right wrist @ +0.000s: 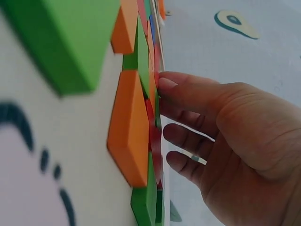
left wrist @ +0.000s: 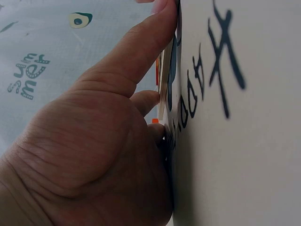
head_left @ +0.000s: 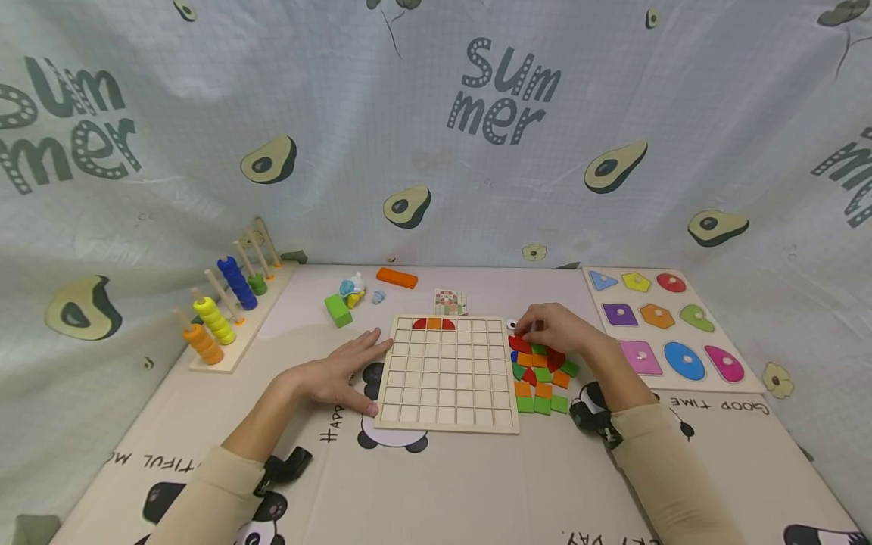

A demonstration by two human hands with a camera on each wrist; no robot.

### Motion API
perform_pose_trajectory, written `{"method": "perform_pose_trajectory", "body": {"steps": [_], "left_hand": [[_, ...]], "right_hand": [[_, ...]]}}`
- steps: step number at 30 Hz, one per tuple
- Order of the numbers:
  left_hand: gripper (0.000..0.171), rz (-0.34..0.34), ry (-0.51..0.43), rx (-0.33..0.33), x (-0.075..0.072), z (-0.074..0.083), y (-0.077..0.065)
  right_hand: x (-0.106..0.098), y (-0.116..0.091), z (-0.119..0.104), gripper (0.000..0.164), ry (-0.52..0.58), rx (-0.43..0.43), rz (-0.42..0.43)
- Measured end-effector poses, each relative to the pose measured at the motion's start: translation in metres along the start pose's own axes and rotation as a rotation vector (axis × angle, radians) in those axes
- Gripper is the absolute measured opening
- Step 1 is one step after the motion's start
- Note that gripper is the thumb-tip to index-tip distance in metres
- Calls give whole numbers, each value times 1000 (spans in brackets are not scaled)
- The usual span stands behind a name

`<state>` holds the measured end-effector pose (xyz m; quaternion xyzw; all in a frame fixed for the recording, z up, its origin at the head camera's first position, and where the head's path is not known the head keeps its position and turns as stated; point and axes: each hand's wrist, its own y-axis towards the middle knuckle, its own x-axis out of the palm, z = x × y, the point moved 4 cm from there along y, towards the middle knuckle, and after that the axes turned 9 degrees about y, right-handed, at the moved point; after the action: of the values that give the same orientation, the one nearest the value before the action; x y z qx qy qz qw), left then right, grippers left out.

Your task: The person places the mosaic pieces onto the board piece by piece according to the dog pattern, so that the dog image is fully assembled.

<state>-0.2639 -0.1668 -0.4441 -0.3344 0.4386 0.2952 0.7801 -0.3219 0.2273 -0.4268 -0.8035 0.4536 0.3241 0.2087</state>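
Observation:
A square wooden grid board (head_left: 447, 430) lies in the middle of the table. In its top row an orange square (head_left: 434, 324) sits between two red rounded pieces. My left hand (head_left: 344, 371) lies flat at the board's left edge, fingers and thumb spread, fingertips right at the rim. Beyond the right edge is a loose pile of coloured pieces, with orange squares (head_left: 543, 390), green squares (head_left: 542, 406) and red ones. Over the pile's far end, my right hand (head_left: 555, 327) pinches a red piece (head_left: 519, 344) with thumb and forefinger; the other fingers curl loosely (right wrist: 188, 141).
A peg stacker (head_left: 235, 350) with coloured rings stands at the left. Behind the board lie a small picture card (head_left: 451, 303), an orange block (head_left: 397, 278), a green block (head_left: 337, 310) and small figures. A shape puzzle board (head_left: 671, 333) lies at the right.

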Motion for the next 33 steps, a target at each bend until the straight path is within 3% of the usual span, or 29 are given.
{"method": "perform_pose_trajectory", "body": {"steps": [12, 15, 20, 26, 33], "left_hand": [[113, 0, -7, -8, 0, -2, 1], [112, -4, -6, -5, 0, -1, 1], [112, -7, -9, 4, 0, 0, 1], [113, -9, -6, 3, 0, 0, 1], [113, -4, -10, -9, -1, 2, 0]], "right_hand": [[-4, -1, -1, 8, -3, 57, -6], [-7, -1, -4, 6, 11, 31, 29], [-8, 5, -19, 19, 106, -54, 82], [9, 34, -59, 21, 180, -169, -1], [49, 83, -110, 20, 135, -250, -75]]}}
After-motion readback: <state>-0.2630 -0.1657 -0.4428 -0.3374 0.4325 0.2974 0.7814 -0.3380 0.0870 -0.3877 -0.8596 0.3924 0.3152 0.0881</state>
